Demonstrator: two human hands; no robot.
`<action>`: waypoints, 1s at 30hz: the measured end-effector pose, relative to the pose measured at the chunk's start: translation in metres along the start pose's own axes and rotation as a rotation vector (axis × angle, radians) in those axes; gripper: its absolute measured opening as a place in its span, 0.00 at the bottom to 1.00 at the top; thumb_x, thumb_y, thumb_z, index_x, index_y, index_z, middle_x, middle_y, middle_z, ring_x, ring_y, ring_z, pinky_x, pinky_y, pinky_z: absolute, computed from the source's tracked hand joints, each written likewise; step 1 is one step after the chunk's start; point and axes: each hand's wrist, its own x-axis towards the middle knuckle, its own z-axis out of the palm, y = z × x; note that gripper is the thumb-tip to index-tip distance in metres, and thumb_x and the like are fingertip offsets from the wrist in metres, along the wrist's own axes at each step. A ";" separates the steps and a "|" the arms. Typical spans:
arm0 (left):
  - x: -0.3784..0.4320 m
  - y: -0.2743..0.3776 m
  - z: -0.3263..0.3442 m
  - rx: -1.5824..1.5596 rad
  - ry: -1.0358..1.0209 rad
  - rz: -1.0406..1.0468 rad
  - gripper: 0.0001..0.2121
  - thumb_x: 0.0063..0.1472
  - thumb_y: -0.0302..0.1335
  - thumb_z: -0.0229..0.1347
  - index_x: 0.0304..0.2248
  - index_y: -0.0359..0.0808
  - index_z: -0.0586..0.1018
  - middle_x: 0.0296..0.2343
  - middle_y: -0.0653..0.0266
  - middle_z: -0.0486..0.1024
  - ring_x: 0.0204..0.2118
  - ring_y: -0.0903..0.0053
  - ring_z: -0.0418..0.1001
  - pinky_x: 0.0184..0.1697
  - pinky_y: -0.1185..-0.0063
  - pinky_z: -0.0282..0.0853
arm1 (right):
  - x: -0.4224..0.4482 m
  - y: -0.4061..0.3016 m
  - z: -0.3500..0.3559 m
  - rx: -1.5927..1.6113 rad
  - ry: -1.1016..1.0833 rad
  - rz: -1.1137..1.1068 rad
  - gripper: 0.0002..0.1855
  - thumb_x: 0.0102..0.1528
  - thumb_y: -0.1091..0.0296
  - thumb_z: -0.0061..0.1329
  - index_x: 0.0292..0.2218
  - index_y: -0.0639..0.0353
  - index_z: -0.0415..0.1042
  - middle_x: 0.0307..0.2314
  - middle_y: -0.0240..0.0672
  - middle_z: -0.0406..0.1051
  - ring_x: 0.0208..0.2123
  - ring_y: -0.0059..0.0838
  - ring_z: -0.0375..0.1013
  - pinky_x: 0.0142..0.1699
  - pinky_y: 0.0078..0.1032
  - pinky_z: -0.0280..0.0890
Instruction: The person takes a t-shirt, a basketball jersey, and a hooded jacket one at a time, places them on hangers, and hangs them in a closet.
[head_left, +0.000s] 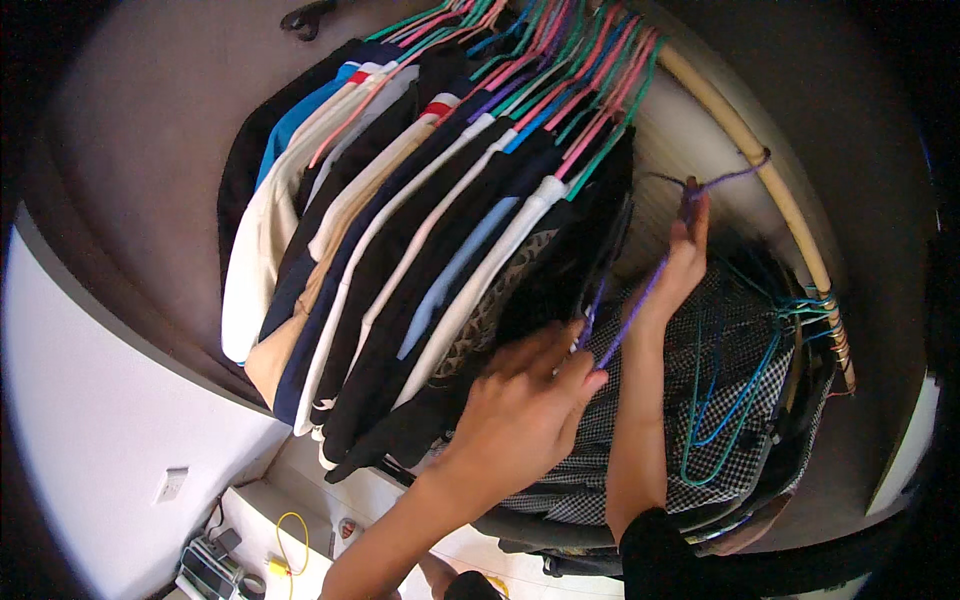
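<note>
A purple hanger (634, 321) hooks over a bamboo rod (795, 217) at the right, with a dark garment beside it. My right hand (686, 251) is raised near the hanger's neck, its fingers around it. Lower down, my left hand (529, 397) grips the hanger's lower part, where the fingers and cloth are partly blurred. Left of my hands, many garments, among them a white-sleeved one (480, 292), hang closely on coloured hangers (592, 150). Behind my right forearm hang black-and-white checked clothes (735, 420).
Bare green and blue hangers (701, 476) dangle at the right end of the rod. A white wall with a socket (172, 485) stands at lower left, above a yellow cable (306, 536) and a grey device (206, 574).
</note>
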 end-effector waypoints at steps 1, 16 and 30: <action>-0.002 -0.004 -0.002 -0.046 0.014 -0.075 0.10 0.62 0.29 0.51 0.36 0.28 0.73 0.42 0.45 0.72 0.45 0.52 0.71 0.49 0.65 0.67 | 0.003 0.004 0.006 -0.077 -0.044 -0.084 0.31 0.58 0.63 0.34 0.59 0.72 0.55 0.55 0.48 0.61 0.57 0.34 0.60 0.63 0.27 0.47; -0.041 -0.033 0.036 -0.205 0.339 -0.465 0.26 0.58 0.21 0.54 0.56 0.33 0.59 0.47 0.47 0.70 0.47 0.61 0.73 0.41 0.72 0.70 | -0.059 0.021 0.069 -0.007 -0.382 0.017 0.35 0.66 0.45 0.20 0.63 0.64 0.43 0.63 0.46 0.44 0.65 0.36 0.40 0.66 0.25 0.33; -0.221 0.058 0.024 -0.394 0.647 -1.051 0.14 0.68 0.30 0.42 0.32 0.27 0.72 0.23 0.64 0.71 0.26 0.79 0.68 0.31 0.81 0.65 | -0.328 -0.099 -0.086 0.311 -0.879 0.834 0.23 0.64 0.54 0.29 0.42 0.66 0.68 0.37 0.40 0.71 0.39 0.29 0.71 0.46 0.25 0.65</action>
